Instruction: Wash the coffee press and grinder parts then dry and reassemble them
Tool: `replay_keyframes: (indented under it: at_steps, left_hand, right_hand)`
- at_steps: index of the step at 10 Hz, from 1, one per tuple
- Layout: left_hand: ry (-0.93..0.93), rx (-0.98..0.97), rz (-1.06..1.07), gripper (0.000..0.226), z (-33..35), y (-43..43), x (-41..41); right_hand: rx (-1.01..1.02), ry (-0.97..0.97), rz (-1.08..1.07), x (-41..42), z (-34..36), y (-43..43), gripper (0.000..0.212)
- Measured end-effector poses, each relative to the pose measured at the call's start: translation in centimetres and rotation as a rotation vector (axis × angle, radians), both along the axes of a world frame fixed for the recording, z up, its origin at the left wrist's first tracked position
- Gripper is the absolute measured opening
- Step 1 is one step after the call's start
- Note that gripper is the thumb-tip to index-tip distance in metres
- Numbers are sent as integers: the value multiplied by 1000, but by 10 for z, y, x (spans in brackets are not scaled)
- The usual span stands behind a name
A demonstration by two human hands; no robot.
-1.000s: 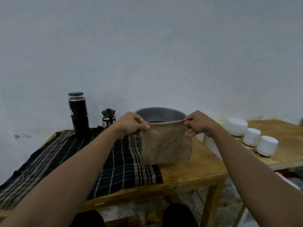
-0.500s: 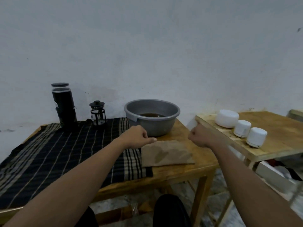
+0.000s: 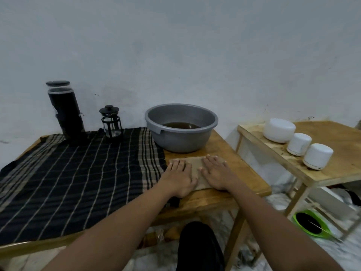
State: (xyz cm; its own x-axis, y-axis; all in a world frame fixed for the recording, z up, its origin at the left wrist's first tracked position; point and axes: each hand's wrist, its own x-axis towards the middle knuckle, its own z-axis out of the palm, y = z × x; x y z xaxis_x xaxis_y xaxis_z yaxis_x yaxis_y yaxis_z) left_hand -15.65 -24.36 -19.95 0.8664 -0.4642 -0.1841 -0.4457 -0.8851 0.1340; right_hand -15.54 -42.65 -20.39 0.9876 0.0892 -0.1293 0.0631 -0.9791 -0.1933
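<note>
Head camera looks down at a wooden table (image 3: 246,173). A flat, folded brown cloth (image 3: 194,163) lies on the bare wood at the front right part of the table. Both hands lie on top of it, side by side. The left hand (image 3: 178,178) presses on the left part of the cloth with its fingers straight and flat. The right hand (image 3: 217,175) presses on the right part, with its fingers straight too and spread a little. Neither hand grips the cloth.

Just behind the cloth stands a round grey plastic basin (image 3: 181,140) with dark brown water (image 3: 180,125) in it. A big black cloth with thin pale stripes (image 3: 78,173) covers the left part of the table. At its far edge, near the wall, stands the tall black grinder (image 3: 66,112) with a lid on top. The small glass coffee press (image 3: 111,122), with a black lid and frame, stands upright just to the right of the grinder, apart from the basin.

A second wooden table (image 3: 336,163) stands to the right, with three white round pots (image 3: 298,144) in a row on it.
</note>
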Motion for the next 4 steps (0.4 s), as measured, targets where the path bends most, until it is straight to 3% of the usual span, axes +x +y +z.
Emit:
replay_keyframes:
  at_steps: [2, 4]
  left_hand:
    - [54, 10, 45, 76, -4, -11, 6]
    - [-33, -145, 188, 73, 15, 42, 7]
  right_hand:
    - [-27, 20, -22, 6, 0, -8, 65]
    - [-4, -86, -9, -3, 11, 26, 58]
